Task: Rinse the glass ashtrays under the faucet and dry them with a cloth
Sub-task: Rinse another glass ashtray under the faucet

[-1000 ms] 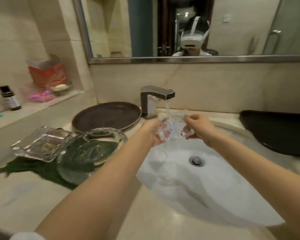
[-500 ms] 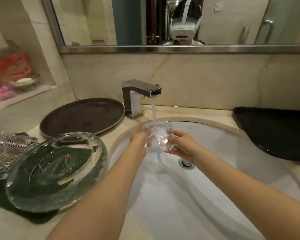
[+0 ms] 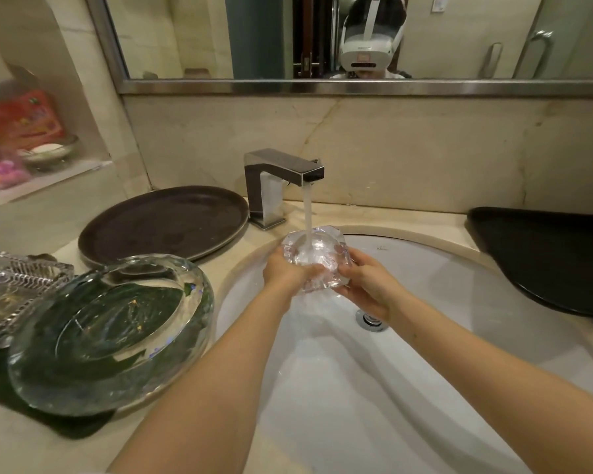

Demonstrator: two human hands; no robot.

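A small clear glass ashtray [image 3: 317, 248] is held over the white sink [image 3: 442, 302], tilted toward me, with water from the square chrome faucet [image 3: 278, 172] pouring into it. My left hand [image 3: 283, 273] grips its left side and my right hand [image 3: 368, 282] grips its right side. A large round glass ashtray [image 3: 110, 333] and a square ribbed glass ashtray [image 3: 11, 289] rest on a dark green cloth [image 3: 76, 427] on the counter at the left.
A round dark brown tray [image 3: 165, 224] lies behind the ashtrays, beside the faucet. A black tray [image 3: 545, 254] sits at the sink's right. A wall niche at the left holds a red box [image 3: 21, 118] and a small dish. A mirror runs above.
The faucet began running between the earliest frame and the middle one. The ashtray sits a little lower in both hands, under the stream. My view has moved closer and leftward.
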